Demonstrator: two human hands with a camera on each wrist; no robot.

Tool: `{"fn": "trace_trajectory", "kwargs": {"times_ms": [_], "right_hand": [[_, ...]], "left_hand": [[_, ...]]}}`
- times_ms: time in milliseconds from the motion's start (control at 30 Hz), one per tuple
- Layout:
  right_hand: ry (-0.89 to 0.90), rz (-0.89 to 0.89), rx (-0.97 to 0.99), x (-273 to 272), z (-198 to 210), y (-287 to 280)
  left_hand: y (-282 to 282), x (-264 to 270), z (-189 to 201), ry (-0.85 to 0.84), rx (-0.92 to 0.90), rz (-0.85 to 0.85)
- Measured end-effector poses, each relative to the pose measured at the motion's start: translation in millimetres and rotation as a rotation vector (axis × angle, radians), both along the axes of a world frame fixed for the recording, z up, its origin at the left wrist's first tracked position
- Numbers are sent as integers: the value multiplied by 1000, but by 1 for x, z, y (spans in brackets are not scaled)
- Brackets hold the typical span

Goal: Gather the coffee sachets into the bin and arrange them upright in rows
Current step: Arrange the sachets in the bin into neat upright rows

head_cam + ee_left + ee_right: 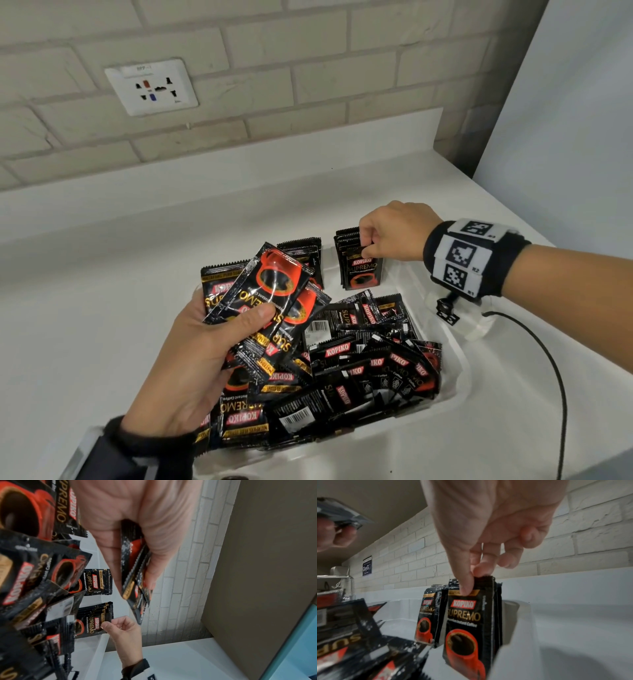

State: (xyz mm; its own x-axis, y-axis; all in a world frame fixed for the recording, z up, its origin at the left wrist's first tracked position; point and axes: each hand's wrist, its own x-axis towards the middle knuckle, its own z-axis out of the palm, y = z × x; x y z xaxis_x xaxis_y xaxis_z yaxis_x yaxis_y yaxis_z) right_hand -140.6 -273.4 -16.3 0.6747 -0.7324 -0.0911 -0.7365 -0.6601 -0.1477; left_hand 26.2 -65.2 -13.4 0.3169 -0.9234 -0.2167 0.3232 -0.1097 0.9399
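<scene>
Black sachets mostly lie loose in the white bin [459,373]. Two short upright rows [359,260] (far end) exist; the right hand [390,233] pinches one there, the left hand [191,356] grips several.

A pantry or kitchenette: white countertop [102,308] against a pale brick wall [308,68], a wall socket [151,87] above it (with instant coffee sachets [363,359] stocked in bulk).

A black band [479,260] is wrapping the right wrist, carrying white panels printed with black square marker codes. Below it a small black-and-white tag [447,311] is hanging, and a thin black cable [555,377] is trailing toward the near right. A black cuff [150,442] is covering the left wrist.
</scene>
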Motion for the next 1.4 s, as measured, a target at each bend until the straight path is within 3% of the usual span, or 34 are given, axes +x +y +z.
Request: {"fn": "trace_trajectory", "kwargs": {"times_ms": [400,533,667,767,867,1033,1200,1300,1400], "right_hand": [[-3,2,-46,2,5,2],[-128,-23,-27,-4,26,7],[-410,80,301,-2,46,31],[-443,168,585,5,53,55],[-446,203,659,9,46,63],[-576,92,775,6,36,60],[-724,-73,789,3,26,62],[-631,-41,624,-2,26,66],[-496,35,588,-6,29,71]], "left_hand": [[-2,1,-6,-11,25,9],[-6,-2,-5,7,5,-17],[-14,-10,-2,8,9,-16],[-21,-20,0,-79,-2,-48],[-25,-29,0,-102,-7,-75],[-24,-30,-2,-23,19,-104],[-23,-26,-4,-15,13,-50],[-24,-25,-4,-67,-10,18],[-24,-24,-3,-79,-23,74]]}}
